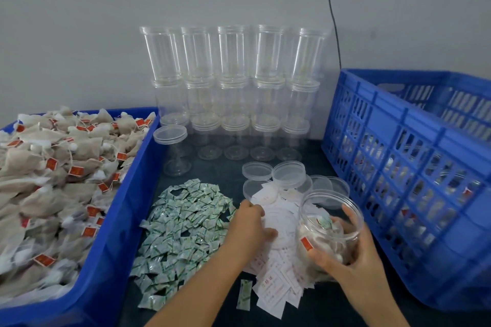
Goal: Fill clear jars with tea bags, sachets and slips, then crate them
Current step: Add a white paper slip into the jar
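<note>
Head view: right hand [353, 252] grips the tilted jar [329, 231]; beside it, left hand [251, 223] fingers curl onto slips [276, 223], risking several lifting together.

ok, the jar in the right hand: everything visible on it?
The jar is clear plastic, wide-mouthed and lidless, tilted with its mouth up and away from the camera. Inside are tea bags, one with a red tag, and a green-printed sachet on top. The right hand grips its lower side, fingers curled round it, over the white slips.
</note>
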